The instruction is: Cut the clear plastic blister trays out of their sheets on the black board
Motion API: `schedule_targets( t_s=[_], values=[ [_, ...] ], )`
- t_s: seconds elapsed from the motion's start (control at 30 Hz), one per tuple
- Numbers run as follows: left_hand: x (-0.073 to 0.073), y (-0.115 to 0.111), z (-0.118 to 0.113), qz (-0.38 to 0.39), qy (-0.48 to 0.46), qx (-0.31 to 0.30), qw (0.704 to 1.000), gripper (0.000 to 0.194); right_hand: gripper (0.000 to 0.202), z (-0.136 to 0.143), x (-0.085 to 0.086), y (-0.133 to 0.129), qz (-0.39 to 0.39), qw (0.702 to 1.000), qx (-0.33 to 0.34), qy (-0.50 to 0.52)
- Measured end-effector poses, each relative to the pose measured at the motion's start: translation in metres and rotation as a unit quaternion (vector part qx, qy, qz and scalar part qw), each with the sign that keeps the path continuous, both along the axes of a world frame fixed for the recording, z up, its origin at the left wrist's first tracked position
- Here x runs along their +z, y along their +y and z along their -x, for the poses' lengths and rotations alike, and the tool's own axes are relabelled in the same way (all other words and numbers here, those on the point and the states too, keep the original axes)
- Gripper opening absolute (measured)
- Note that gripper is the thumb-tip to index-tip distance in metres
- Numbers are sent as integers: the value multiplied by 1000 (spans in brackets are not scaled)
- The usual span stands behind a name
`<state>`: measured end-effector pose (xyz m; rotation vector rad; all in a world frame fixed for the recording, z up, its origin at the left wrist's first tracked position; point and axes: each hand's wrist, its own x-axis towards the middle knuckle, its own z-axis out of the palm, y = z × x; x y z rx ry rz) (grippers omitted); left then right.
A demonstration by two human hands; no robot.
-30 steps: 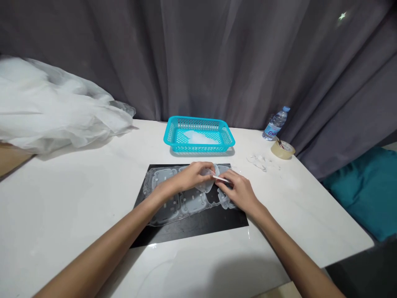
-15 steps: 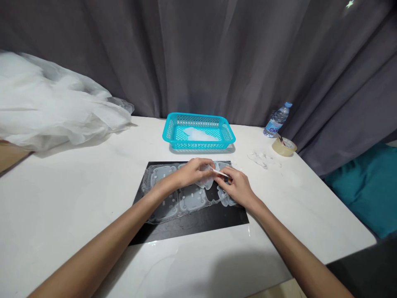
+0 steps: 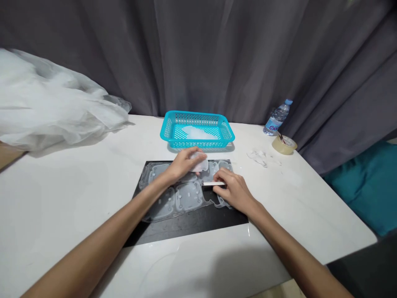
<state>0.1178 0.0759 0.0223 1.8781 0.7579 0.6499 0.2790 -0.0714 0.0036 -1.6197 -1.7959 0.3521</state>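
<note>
My left hand (image 3: 183, 164) is closed on a small translucent plastic piece (image 3: 200, 164), raised just above the far part of a clear moulded plastic sheet (image 3: 189, 197). Rounded-square shapes fill the sheet, which lies on a black mat (image 3: 192, 228). Between the fingers of my right hand (image 3: 235, 187) is a slim white stick-like tool (image 3: 211, 183), pointing left over a gap in the sheet where the black shows through. I cannot make out the tool's tip. My forearms and hands cover parts of the sheet.
Beyond the mat stands a turquoise basket (image 3: 198, 144) with translucent pieces inside. A water bottle (image 3: 276, 120), a tape roll (image 3: 284, 145) and plastic scraps (image 3: 260, 157) are at the right. White sheer material (image 3: 56, 103) is heaped at the left. A grey curtain (image 3: 192, 58) hangs behind.
My left hand has moved left and away from the sheet with the plastic piece, apart from my right hand. The white tool now lies level over the gap, slightly nearer me.
</note>
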Motion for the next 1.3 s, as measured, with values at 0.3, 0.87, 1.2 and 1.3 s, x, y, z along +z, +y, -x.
schedule_targets(
  t_s=[0.3, 0.87, 1.2, 1.3],
  values=[
    [23, -49, 31, 88, -59, -61, 992, 32, 21, 10, 23, -21, 38, 945, -38, 323],
    [45, -91, 63, 175, -106, -140, 969, 18, 5, 18, 36, -42, -71, 928, 26, 365],
    [52, -98, 66, 30, -121, -138, 983, 6, 21, 18, 41, -50, -136, 936, 51, 320],
    [50, -98, 68, 32, -115, -134, 984, 7, 21, 18, 43, -50, -136, 936, 51, 320]
  ],
)
